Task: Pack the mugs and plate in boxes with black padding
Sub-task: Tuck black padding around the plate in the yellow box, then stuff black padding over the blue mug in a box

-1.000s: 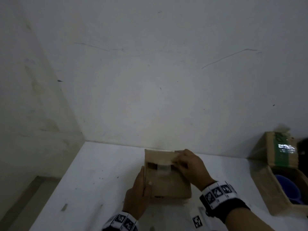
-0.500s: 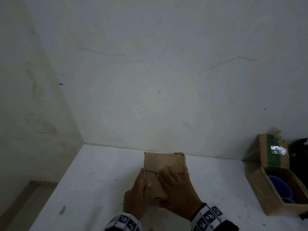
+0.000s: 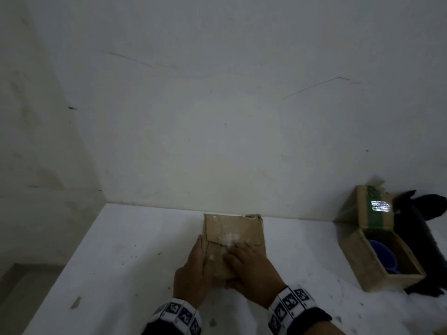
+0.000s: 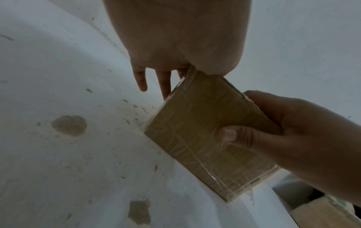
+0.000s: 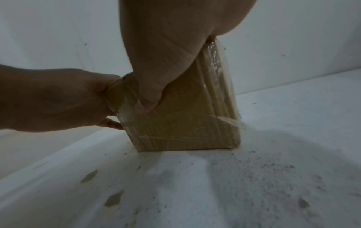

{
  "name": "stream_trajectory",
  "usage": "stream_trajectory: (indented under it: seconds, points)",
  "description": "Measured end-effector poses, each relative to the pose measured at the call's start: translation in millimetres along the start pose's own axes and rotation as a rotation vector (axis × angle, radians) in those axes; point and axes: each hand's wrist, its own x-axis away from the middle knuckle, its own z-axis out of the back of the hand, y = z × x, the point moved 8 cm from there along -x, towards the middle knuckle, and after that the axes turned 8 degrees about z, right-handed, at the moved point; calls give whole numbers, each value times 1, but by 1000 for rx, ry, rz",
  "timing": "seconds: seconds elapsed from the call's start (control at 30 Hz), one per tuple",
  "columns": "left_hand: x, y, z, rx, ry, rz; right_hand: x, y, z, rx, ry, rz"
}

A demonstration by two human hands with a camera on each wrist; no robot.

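A closed brown cardboard box [image 3: 233, 235] wrapped in clear tape stands on the white table [image 3: 135, 262], near the back wall. My left hand [image 3: 193, 269] holds its left side, with the thumb lying over the top edge and the fingers [image 4: 164, 83] straight down along the side. My right hand [image 3: 249, 269] grips the near end, fingers over the top flap and thumb [image 5: 148, 100] pressed on the near face. In the wrist views the box [image 4: 205, 138] [image 5: 185, 120] sits flat on the table between both hands. What is inside it is hidden.
At the right stands an open cardboard box [image 3: 358, 267] with a blue mug [image 3: 382, 256] inside and its green-taped lid [image 3: 377, 211] raised. Black padding [image 3: 425, 213] lies behind and beside it. The white wall runs close behind the table, whose left edge drops to the floor.
My right hand has slid from the far edge of the box top back to the near end, and the top flap now lies flat. The left hand has stayed on the left side.
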Motion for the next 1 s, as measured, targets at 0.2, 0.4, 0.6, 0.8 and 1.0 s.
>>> stream_trajectory:
  seconds: [0.2,0.4,0.6,0.8,1.0]
  points:
    - [3,8,5,-202,-17,4,8,0,5,-9,-87,-90]
    - [28,44,25,-291,187,-80,56,2,32,7,-120,-65]
    - [102,124,-4,-91,147,-240,155,21,92,-141,64,-162]
    - [204,207,-105,-135,109,-660,286,44,147,-204,93,-209]
    - [294,282,-225,-106,26,-810,431,83,172,-238,152,-248]
